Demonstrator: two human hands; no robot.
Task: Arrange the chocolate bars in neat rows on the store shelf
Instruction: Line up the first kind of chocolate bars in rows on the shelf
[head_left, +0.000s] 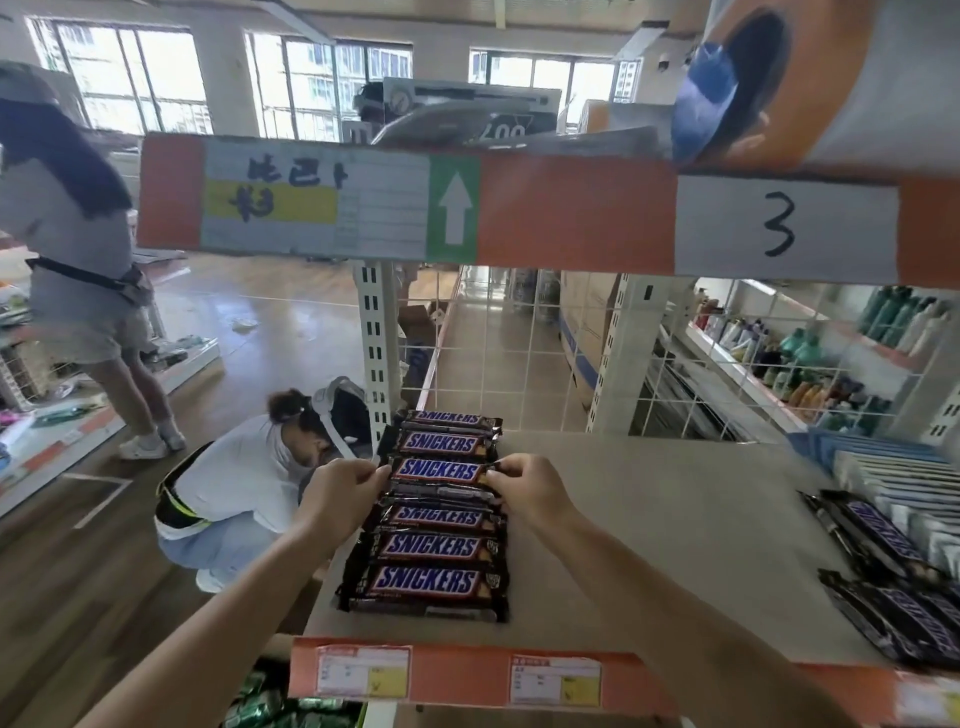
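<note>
Several Snickers bars lie in one column at the left end of the beige shelf (649, 519), running from front to back. A bar in the middle of the column (436, 471) is pinched at its left end by my left hand (340, 491) and at its right end by my right hand (530, 486). It sits slightly above a bar turned face down beneath it. The front bar (426, 582) lies near the shelf lip. More Snickers bars (883, 571) lie loose and skewed at the shelf's right end.
An orange shelf edge (519, 208) with labels hangs overhead. A wire mesh backs the shelf. Blue-grey packets (893, 478) stand at the right. One person crouches at the left of the shelf (234, 478), another stands further left (78, 260).
</note>
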